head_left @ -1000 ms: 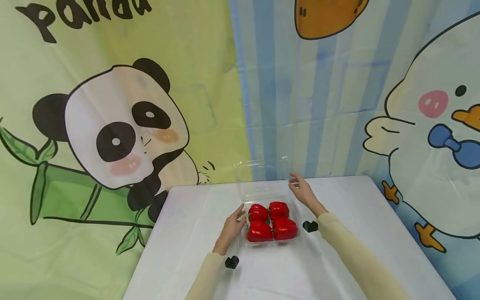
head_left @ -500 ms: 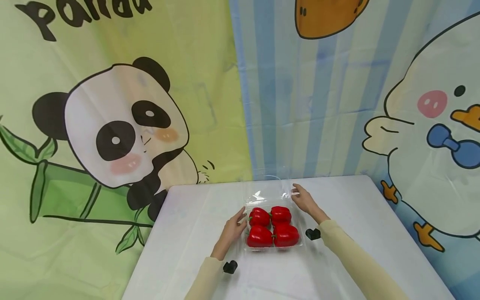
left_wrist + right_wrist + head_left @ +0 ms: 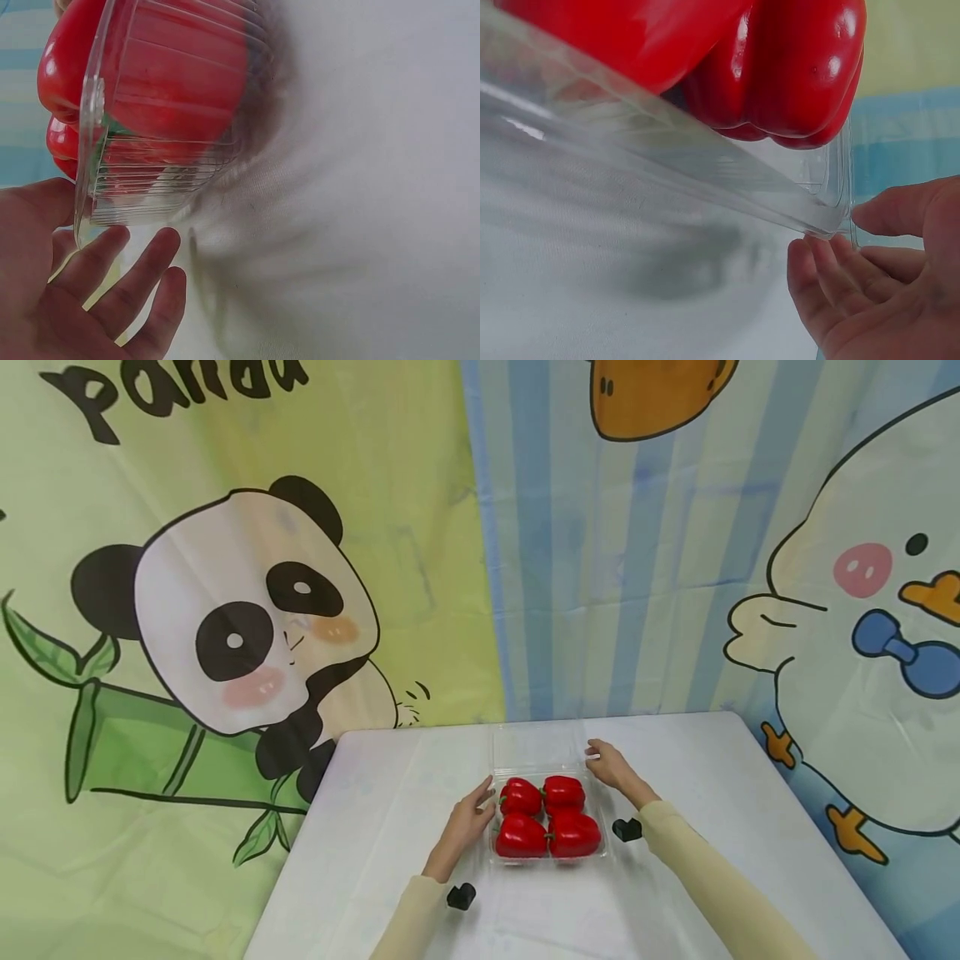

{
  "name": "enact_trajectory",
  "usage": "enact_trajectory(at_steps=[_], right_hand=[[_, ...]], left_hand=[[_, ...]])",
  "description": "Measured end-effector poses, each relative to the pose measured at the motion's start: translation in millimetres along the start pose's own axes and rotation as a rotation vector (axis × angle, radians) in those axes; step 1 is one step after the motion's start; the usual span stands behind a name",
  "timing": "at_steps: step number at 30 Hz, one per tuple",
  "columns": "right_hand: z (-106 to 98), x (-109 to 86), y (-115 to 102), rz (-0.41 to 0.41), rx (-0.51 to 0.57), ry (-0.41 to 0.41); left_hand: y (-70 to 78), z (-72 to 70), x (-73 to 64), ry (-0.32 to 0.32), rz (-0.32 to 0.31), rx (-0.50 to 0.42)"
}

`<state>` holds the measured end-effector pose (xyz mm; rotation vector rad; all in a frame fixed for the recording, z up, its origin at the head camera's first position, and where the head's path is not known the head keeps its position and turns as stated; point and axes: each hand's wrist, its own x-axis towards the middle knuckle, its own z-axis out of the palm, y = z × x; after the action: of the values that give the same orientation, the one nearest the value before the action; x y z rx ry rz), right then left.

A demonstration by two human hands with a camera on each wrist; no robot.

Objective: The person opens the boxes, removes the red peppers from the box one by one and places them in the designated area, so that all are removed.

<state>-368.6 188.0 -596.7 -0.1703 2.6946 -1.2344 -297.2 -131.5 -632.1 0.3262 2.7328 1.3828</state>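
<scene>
A clear plastic clamshell container [image 3: 551,861] stands on the white table, its lid [image 3: 536,747] folded back behind it. Inside sit several red bell peppers [image 3: 521,835]. At the container's left side, my left hand [image 3: 467,820] pinches the rim, the thumb over the edge and the fingers under it, as the left wrist view shows [image 3: 97,277]. My right hand [image 3: 611,764] is at the back right corner, where the lid meets the base. In the right wrist view, that thumb and the fingertips [image 3: 810,259] close on the clear edge from two sides.
The white table [image 3: 390,793] ends at a back edge against a printed cloth with a panda [image 3: 255,610] and a white duck [image 3: 862,710]. A black wrist piece hangs by each sleeve [image 3: 461,896].
The lid has tipped from upright to lower down toward the back. The container, the peppers and both hands have shifted slightly nearer, the right hand most.
</scene>
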Motion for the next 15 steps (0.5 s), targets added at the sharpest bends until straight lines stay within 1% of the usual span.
enact_trajectory(at_steps=[4,8,15], right_hand=[[0.1,-0.4,3.7,-0.001,-0.011,-0.024],[0.3,0.4,6.5,-0.004,-0.010,-0.028],[-4.2,0.0,3.9,0.010,-0.017,-0.040]], left_hand=[[-0.7,1.0,-0.1,-0.003,-0.005,0.010],[0.5,0.5,-0.7,-0.003,-0.001,-0.002],[2.1,-0.3,-1.4,-0.003,0.007,-0.008]])
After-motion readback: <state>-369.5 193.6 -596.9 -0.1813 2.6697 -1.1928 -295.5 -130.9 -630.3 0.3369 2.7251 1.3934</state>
